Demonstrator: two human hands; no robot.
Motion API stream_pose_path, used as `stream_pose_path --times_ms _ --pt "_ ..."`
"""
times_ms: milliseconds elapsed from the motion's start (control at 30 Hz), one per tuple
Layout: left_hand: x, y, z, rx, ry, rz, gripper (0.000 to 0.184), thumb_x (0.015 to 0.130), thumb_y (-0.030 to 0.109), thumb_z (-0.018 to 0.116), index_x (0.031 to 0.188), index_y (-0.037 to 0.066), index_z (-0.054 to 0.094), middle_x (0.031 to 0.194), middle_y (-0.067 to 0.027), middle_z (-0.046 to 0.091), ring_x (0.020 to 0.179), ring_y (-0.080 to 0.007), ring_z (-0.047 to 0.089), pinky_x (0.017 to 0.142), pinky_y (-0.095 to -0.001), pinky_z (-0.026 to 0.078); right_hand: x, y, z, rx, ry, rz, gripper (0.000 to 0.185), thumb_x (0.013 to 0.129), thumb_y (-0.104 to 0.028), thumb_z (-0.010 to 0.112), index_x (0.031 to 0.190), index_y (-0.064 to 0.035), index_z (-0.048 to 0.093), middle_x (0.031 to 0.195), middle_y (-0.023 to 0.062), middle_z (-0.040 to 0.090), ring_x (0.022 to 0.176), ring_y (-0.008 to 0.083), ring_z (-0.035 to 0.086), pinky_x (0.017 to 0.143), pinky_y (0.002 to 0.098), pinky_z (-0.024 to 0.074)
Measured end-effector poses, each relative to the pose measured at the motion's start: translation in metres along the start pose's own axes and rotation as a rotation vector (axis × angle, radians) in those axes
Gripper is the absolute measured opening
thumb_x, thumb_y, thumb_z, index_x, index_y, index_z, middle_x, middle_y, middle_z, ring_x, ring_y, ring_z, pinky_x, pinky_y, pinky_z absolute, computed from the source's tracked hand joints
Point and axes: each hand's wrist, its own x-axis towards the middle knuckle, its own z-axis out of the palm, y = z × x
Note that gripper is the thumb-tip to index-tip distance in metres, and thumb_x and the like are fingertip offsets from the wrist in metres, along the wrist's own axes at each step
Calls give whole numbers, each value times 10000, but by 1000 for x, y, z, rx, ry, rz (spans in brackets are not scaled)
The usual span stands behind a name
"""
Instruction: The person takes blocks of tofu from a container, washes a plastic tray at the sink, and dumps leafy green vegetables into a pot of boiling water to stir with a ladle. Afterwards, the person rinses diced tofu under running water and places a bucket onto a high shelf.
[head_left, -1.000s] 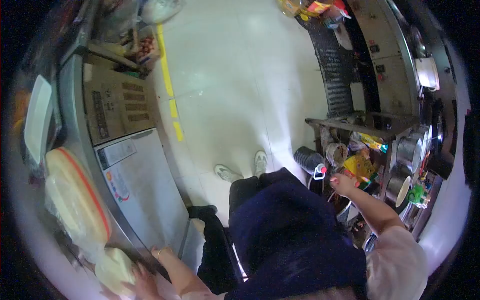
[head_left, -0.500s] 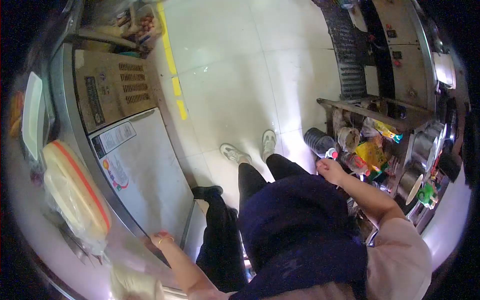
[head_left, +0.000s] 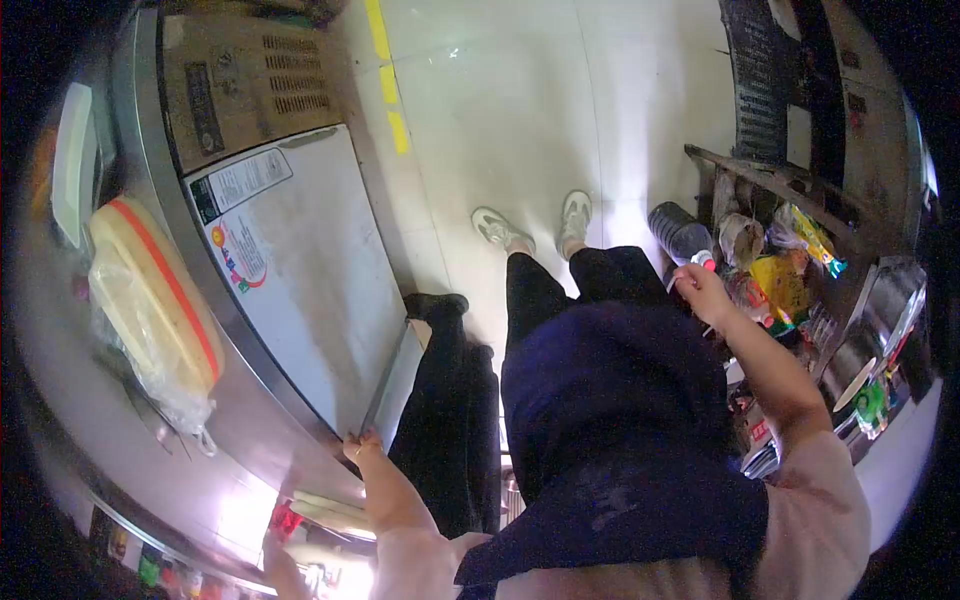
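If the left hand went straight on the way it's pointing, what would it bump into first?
Probably the white panel, whose near corner lies right by the left hand, though this single view leaves depth unclear.

This is a kitchen, seemingly a commercial one. A long steel table (head_left: 262, 415) has a vented panel (head_left: 250, 85) and a white door (head_left: 300, 260), like a built-in fridge, beneath it. Opposite, metal pots (head_left: 886, 305) stand by a grimy rack (head_left: 775, 180) crammed with food packets (head_left: 780, 285) and a big bottle (head_left: 680, 233). Yellow tape (head_left: 389, 85) marks the tiled floor (head_left: 500, 110), and the person wears a dark apron (head_left: 620, 430).
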Motion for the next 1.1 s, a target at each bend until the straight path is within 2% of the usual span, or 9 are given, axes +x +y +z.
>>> stream_pose_path --times_ms 200,400,500,567,633,733,900,1000,1100 --pt "-50 -15 14 107 -12 82 248 803 222 443 921 54 582 920 -102 584 710 -259 516 757 -383 473 -3 16 2 -99 20 66 279 881 -261 564 1008 -17 609 841 119 646 780 213 620 733 338 488" --pt "-122 -96 15 305 585 201 275 747 272 606 953 91 593 811 -93 590 648 -251 550 612 -444 463 22 -23 47 -184 -28 -176 280 835 -248 596 1026 -44 616 851 144 656 795 262 640 729 355 497" --pt "-215 -172 -12 395 75 329 260 803 107 528 1059 64 530 736 -80 543 566 -175 518 465 -312 426 23 -121 65 -207 -225 -289 273 819 -220 597 1032 -49 609 877 155 647 820 300 631 728 391 495" --pt "-302 -210 -24 409 -393 359 505 776 33 597 1245 48 410 1041 -114 518 780 -167 557 679 -297 493 21 -167 77 -197 -260 -441 321 821 -249 616 1082 -64 588 951 162 635 913 335 603 802 413 479" --pt "-374 -197 -35 806 -849 222 482 793 71 629 1246 58 464 1054 -115 566 912 -182 579 808 -313 482 16 -196 84 -179 -194 -666 387 813 -280 634 1130 -70 565 985 163 630 947 348 589 840 422 466" --pt "-379 -157 -1 1301 -1789 899 418 801 67 637 1206 51 534 1107 -127 598 1002 -206 588 883 -341 468 9 -234 79 -164 -73 -926 497 777 -303 670 1194 -72 531 1035 166 615 988 342 573 872 414 451" --pt "-325 -110 48 995 -1086 799 404 814 119 629 1200 26 553 1186 -149 586 1068 -262 573 993 -386 389 19 -293 26 -588 3 -582 666 696 -291 728 1267 -59 476 1193 199 545 1106 354 516 933 401 423" --pt "-305 -48 76 808 -881 1222 442 811 91 609 1228 -16 511 1232 -177 536 1165 -281 494 1027 -391 340 23 -314 1 -519 51 -520 688 682 -261 724 1287 -72 455 1269 194 492 1152 375 472 986 439 380" --pt "-273 21 101 622 -539 1466 475 789 59 604 1240 -30 487 1256 -187 501 1200 -299 449 1049 -394 310 25 -313 11 -717 493 -950 656 690 -228 705 1282 -88 459 1297 173 471 1172 367 457 1006 489 346"
